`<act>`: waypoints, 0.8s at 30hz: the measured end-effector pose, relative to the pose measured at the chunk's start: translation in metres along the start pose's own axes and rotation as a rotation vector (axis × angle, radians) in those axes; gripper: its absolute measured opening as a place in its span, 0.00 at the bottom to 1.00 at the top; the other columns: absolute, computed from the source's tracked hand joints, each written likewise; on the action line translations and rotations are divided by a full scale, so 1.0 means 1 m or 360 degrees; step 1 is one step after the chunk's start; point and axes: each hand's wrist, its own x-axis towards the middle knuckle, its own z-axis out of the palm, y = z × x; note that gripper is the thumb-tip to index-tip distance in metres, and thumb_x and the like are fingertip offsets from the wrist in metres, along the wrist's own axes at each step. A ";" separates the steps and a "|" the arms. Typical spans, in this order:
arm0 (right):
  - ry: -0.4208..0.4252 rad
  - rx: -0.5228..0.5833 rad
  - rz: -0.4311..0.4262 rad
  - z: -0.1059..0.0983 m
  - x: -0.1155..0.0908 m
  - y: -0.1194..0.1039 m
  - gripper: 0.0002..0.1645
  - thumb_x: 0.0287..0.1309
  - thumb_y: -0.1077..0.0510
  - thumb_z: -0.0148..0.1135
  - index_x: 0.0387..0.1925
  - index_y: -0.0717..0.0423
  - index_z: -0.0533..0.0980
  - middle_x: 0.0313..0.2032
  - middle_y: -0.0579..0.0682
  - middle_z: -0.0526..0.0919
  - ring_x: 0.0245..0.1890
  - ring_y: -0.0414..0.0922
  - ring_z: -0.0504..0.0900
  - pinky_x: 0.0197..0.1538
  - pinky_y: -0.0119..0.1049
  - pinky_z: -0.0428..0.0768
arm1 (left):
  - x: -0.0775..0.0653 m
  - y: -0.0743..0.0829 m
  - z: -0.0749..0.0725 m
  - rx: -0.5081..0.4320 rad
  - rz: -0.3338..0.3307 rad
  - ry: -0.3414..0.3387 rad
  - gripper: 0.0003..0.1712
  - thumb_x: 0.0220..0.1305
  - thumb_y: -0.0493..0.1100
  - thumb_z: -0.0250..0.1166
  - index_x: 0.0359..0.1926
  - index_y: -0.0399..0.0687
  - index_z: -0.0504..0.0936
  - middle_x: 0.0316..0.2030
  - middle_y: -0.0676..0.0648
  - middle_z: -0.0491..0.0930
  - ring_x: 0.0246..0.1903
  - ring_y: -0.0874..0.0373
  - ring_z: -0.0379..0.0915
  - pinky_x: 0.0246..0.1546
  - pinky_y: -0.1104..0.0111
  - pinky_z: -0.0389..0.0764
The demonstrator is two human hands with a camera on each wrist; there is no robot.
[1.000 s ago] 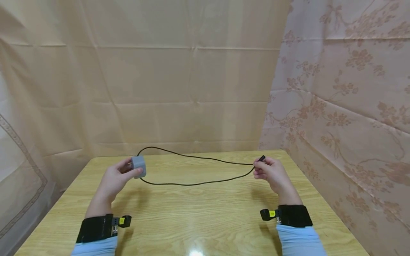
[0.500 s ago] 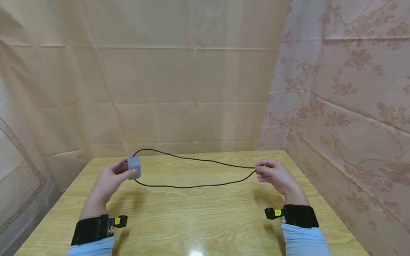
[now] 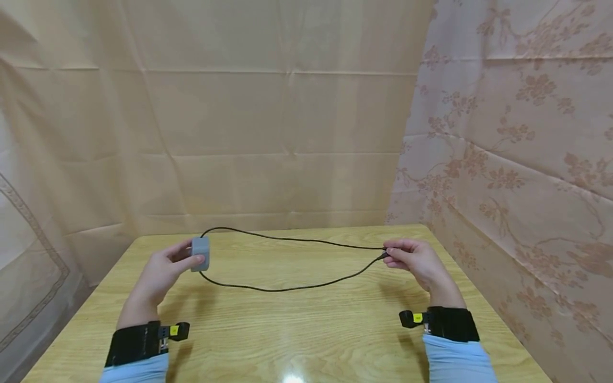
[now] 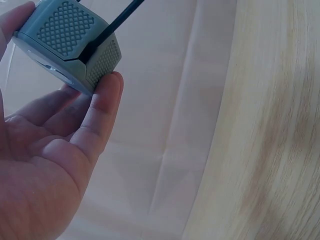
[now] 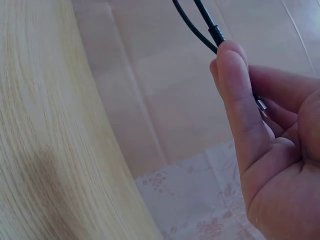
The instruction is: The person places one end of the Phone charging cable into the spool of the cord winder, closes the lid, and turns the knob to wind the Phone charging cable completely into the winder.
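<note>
My left hand (image 3: 162,270) holds a small blue-grey box (image 3: 200,254) between thumb and fingers, raised over the table. Its faces carry a diamond texture, and a black cable comes out of a notch in its edge in the left wrist view. Two strands of this cable (image 3: 287,290) run from the box's top and bottom across to my right hand (image 3: 415,261), hanging in a slack loop. There thumb and fingers pinch the cable's ends together. A metal plug tip (image 5: 262,105) pokes out behind the fingers in the right wrist view; the rest of it is hidden.
Beneath both hands lies a light wood-grain table (image 3: 297,324). A plain beige cloth (image 3: 287,117) hangs behind its far edge, and a floral cloth (image 3: 536,175) hangs along the right. Each wrist wears a black strap with a small camera (image 3: 179,331).
Both hands have drawn slightly apart, the left moving left with the box and the right moving right. The black connector sticking up above the right fingers has dropped out of sight. The lower strand sags more.
</note>
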 end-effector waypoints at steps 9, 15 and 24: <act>-0.0035 -0.0121 -0.0075 0.001 -0.002 -0.001 0.21 0.63 0.69 0.67 0.54 0.79 0.75 0.44 0.62 0.83 0.37 0.46 0.87 0.45 0.40 0.86 | -0.001 0.001 0.002 -0.0053 -0.0004 0.0012 0.50 0.68 0.56 0.69 0.79 0.39 0.56 0.70 0.29 0.64 0.69 0.36 0.59 0.68 0.36 0.56; -0.0006 -0.0261 -0.0091 0.005 -0.002 -0.002 0.18 0.63 0.65 0.69 0.49 0.75 0.77 0.37 0.59 0.83 0.33 0.47 0.86 0.40 0.39 0.86 | 0.000 0.002 0.006 -0.0062 -0.0001 0.0001 0.51 0.67 0.57 0.69 0.79 0.39 0.56 0.70 0.29 0.64 0.69 0.36 0.59 0.68 0.37 0.56; -0.0154 -0.0383 -0.0093 0.037 0.006 0.001 0.15 0.71 0.63 0.61 0.50 0.73 0.78 0.41 0.65 0.84 0.38 0.51 0.86 0.40 0.41 0.86 | 0.001 0.003 0.010 0.0026 0.0041 0.0002 0.50 0.66 0.57 0.70 0.78 0.39 0.57 0.69 0.30 0.66 0.68 0.36 0.61 0.67 0.37 0.59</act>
